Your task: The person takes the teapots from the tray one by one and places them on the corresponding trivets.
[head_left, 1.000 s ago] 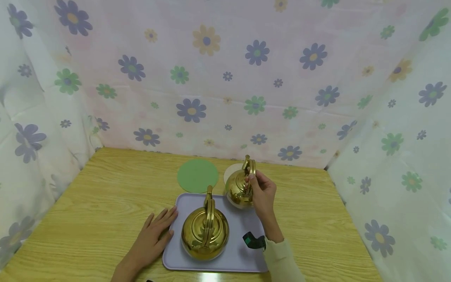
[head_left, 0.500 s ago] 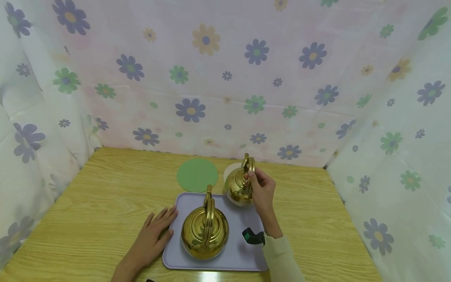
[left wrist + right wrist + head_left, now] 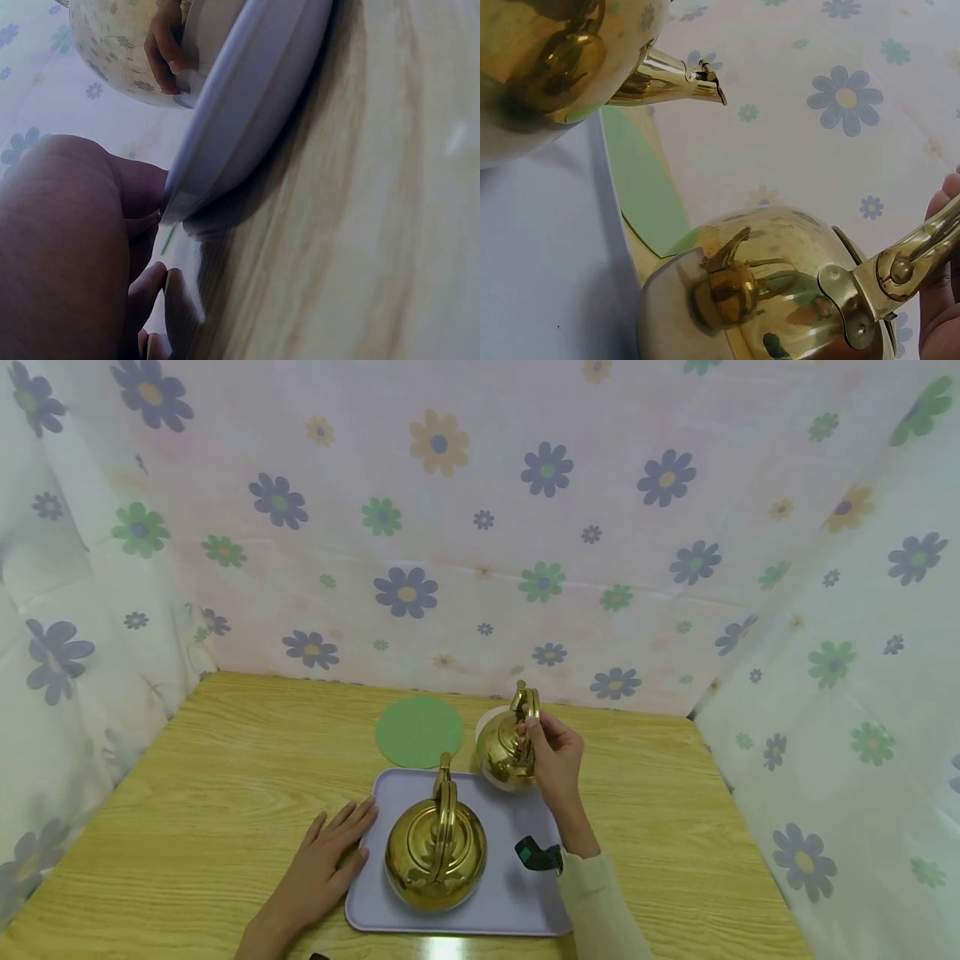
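Note:
My right hand (image 3: pixel 558 762) grips the upright handle of a smaller shiny gold kettle (image 3: pixel 497 756), held over the back right of a lilac tray (image 3: pixel 517 906) and overlapping a beige disc (image 3: pixel 487 718). In the right wrist view this kettle's body (image 3: pixel 780 262) appears lower down, with fingertips behind its handle. A larger gold kettle (image 3: pixel 405 860) stands on the tray's left half, spout pointing away. My left hand (image 3: pixel 318 864) lies at the tray's left edge, fingers extended. In the left wrist view a fingertip touches the tray's rim (image 3: pixel 225 127).
A flat green disc (image 3: pixel 420 732) lies behind the tray on the wood-grain table (image 3: pixel 225 777). Flowered cloth (image 3: pixel 480 527) hangs at the back and both sides. A black device (image 3: pixel 536 855) on my right wrist juts out over the tray.
My right hand has carried the smaller kettle slightly away from me, towards the beige disc. The left hand, tray and larger kettle have stayed in place.

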`<state>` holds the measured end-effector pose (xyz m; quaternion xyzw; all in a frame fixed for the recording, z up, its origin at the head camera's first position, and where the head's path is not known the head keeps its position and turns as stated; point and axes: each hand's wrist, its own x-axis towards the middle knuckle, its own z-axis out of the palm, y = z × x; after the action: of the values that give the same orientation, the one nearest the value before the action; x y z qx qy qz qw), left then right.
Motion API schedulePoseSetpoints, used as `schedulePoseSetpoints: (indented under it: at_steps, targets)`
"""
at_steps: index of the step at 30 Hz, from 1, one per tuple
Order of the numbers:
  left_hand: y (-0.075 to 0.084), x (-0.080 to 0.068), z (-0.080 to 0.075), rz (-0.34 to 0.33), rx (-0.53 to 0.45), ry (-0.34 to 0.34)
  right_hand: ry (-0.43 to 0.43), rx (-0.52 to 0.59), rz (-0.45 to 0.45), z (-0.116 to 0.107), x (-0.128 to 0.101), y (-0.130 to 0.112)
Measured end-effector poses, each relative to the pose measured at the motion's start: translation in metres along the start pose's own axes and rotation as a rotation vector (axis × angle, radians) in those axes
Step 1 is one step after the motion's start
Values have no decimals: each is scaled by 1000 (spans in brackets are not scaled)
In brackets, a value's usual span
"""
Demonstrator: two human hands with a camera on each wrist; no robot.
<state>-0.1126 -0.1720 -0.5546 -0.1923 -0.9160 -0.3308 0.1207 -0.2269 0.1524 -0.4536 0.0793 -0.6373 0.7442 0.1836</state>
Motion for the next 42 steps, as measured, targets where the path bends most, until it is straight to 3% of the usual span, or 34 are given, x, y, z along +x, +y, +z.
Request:
schedulePoseSetpoints:
  at_steps: [18, 42]
  targets:
    - [0, 0, 1, -8, 1, -1, -12, 10, -43, -2, 14, 6]
    - [1, 1, 2, -4, 4, 1, -33, 20, -21, -5, 28, 9]
